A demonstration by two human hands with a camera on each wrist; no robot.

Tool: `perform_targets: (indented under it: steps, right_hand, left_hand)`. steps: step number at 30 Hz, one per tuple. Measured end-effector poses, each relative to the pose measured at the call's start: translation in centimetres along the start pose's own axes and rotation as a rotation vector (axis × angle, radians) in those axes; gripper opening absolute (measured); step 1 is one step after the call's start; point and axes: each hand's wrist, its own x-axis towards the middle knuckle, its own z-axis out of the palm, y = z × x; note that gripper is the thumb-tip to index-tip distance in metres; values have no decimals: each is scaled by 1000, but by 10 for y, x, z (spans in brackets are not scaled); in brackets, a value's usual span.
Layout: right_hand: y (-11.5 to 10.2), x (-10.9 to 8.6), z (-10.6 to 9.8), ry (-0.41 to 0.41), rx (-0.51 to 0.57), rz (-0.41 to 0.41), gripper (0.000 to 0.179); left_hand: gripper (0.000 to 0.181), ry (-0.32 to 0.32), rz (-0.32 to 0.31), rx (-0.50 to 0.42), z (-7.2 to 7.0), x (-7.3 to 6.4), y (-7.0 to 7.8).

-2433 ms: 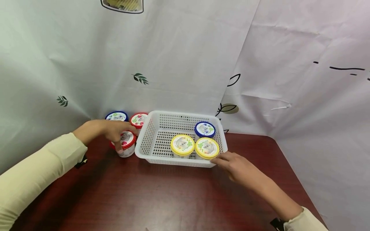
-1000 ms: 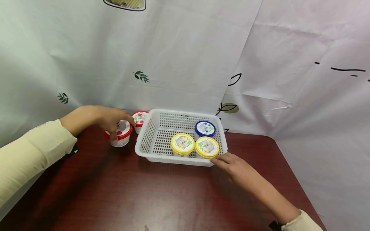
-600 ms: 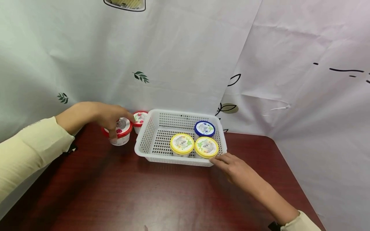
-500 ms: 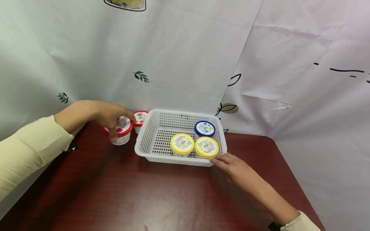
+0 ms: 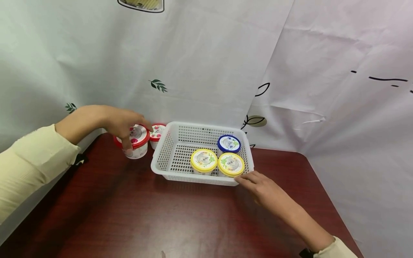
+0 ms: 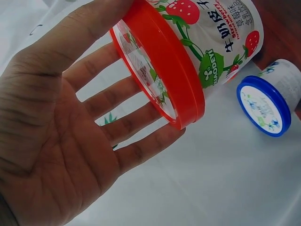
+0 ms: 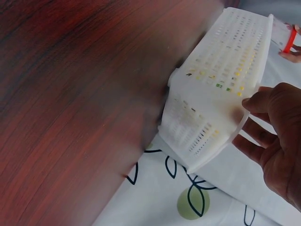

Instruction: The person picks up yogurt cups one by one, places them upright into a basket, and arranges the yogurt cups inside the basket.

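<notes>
My left hand grips a red-lidded tub by its lid, left of the white basket. In the left wrist view, the tub shows a strawberry print, with thumb and fingers spread across the lid. Another red-lidded tub stands against the basket's left side. A blue-lidded tub shows in the left wrist view; in the head view the left hand hides it. My right hand holds the near right corner of the plastic basket, thumb and fingers pinching the rim in the right wrist view.
Inside the basket, two yellow-lidded tubs sit at the front and a blue-lidded tub sits behind the right one. Basket and tubs stand on a dark red-brown table. A white printed sheet hangs close behind.
The left hand, with the red-lidded tub, has moved farther back and up in the head view, covering the blue-lidded tub that showed earlier. The right hand has stayed at the basket corner.
</notes>
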Motion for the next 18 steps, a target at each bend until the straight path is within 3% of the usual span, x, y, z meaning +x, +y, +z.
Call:
perform_targets:
  steps: [10, 18]
  right_hand:
    - [-1, 0, 2, 16, -1, -7, 56]
    - [0, -2, 1, 9, 2, -1, 57]
  left_hand:
    - [100, 12, 37, 37, -8, -1, 12]
    - [104, 3, 43, 51, -14, 9, 27]
